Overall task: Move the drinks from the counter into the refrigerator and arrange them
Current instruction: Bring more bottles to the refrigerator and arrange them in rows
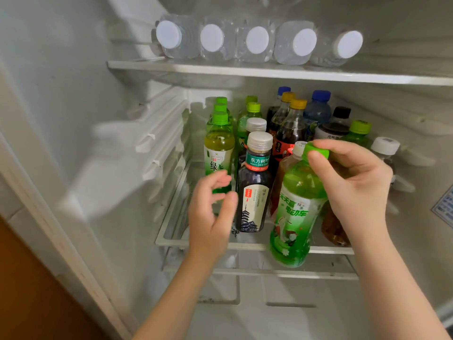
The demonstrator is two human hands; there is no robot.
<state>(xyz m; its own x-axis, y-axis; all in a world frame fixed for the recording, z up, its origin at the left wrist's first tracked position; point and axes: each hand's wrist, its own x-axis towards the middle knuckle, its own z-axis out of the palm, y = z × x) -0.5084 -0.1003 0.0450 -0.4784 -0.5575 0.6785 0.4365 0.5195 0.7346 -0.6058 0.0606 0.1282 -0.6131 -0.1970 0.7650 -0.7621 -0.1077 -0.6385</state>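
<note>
green bottle (296,217) showing bright green wrap, white flowers, green cap. dark bottle (253,192) wearing grey cap, teal band, cream label with black pagoda. water bottles (257,40) showing white caps.

The upper shelf (269,72) carries five water bottles (257,40) lying side by side in a row, caps toward the near edge. On the lower shelf (245,245) below, drinks stand upright: a file of tea bottles (219,148) runs near to far at the left; just right of it stands the pagoda-label bottle (253,192), with others behind it. Cola bottles (291,128) stand farther back, in the middle. At the near right a tilted bottle (297,217) leans (its base hangs in front of the shelf's front rim).
</note>
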